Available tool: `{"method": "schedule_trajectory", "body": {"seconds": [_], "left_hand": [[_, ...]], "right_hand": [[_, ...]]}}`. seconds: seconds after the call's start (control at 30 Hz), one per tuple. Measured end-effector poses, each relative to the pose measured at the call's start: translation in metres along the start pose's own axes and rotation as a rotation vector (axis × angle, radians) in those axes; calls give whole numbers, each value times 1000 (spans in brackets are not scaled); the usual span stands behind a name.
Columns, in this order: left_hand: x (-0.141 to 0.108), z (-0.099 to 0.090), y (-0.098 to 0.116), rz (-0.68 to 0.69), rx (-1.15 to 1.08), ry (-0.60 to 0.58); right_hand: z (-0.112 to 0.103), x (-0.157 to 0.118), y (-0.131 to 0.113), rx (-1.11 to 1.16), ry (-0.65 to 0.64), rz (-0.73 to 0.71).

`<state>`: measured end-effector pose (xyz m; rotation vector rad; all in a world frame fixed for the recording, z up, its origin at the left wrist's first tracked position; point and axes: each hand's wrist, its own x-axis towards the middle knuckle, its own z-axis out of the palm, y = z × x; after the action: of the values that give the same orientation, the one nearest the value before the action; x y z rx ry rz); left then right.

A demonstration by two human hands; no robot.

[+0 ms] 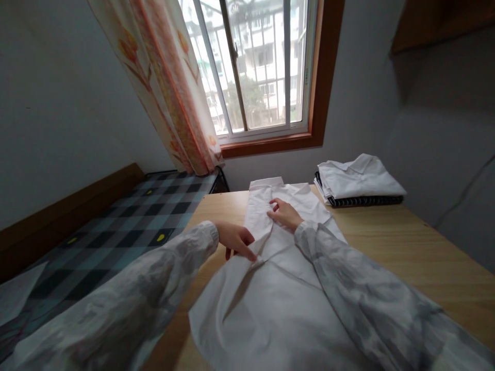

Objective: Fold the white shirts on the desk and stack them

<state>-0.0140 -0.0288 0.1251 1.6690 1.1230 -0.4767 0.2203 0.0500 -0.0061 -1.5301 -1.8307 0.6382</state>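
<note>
White shirt (286, 293), one: laid lengthwise on a pale wooden table (390, 247), collar end toward the window (263, 77), near part loose and rumpled. Handling, as judged: light, soft, limp, not fragile, apt to crease and slump into folds; best taken by the front edge or side seams, in a fingertip pinch at two points. Left hand (236, 239): thumb and forefinger pinching a raised fold near the shirt's left side, about mid-length. Right hand (286, 214): fingers curled at the upper part, thumb near forefinger; whether cloth is gripped cannot be told. At the table's far right: stack of folded clothes (359, 178), white above, dark striped below. Left of the table: bed (154, 208), checked cover. Beyond: flower-patterned curtain (174, 103), beside the window.
</note>
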Motion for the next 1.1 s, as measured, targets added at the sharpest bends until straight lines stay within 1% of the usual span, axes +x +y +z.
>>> {"method": "schedule_trajectory", "body": {"seconds": [0.1, 0.2, 0.27, 0.3, 0.4, 0.47, 0.53, 0.57, 0.6, 0.67, 0.73, 0.77, 0.8, 0.83, 0.9, 0.97, 1.03, 1.1], "left_hand": [[-3, 13, 1, 57, -51, -44], [3, 22, 4, 177, -87, -33], [9, 25, 7, 243, -44, -11], [13, 25, 8, 250, -26, -1], [21, 21, 8, 184, -102, -30], [23, 14, 2, 133, -186, -78], [21, 7, -8, 125, -199, -83], [20, 3, -14, 121, -182, -53], [18, 0, -20, 107, -157, 7], [16, -3, -33, 32, -95, 197], [17, -2, -44, -62, -46, 376], [19, 1, -48, -91, -40, 424], [22, 4, -52, -101, -49, 444], [26, 8, -55, -91, -71, 451], [35, 15, -59, -30, -124, 491], [42, 18, -63, 24, -154, 554], [49, 15, -67, 59, -130, 626], [53, 4, -73, 97, -24, 752]], "right_hand": [[4, 9, -1, -14, 34, -26], [4, 19, 5, 3, 101, -47], [4, 24, 10, 22, 137, -70], [3, 25, 13, 31, 142, -83], [2, 22, 22, 47, 116, -134], [1, 14, 29, 48, 102, -218], [-3, 1, 37, 17, 71, -332], [-6, -6, 41, -13, 45, -379], [-10, -15, 45, -55, 19, -407], [-20, -35, 51, -154, -20, -417], [-33, -56, 54, -251, -30, -403], [-40, -67, 55, -288, -32, -404], [-47, -77, 56, -317, -32, -410], [-54, -86, 58, -342, -35, -418], [-64, -101, 62, -385, -46, -420], [-68, -107, 67, -424, -70, -401], [-66, -105, 71, -465, -109, -359], [-59, -95, 70, -502, -151, -303]]}}
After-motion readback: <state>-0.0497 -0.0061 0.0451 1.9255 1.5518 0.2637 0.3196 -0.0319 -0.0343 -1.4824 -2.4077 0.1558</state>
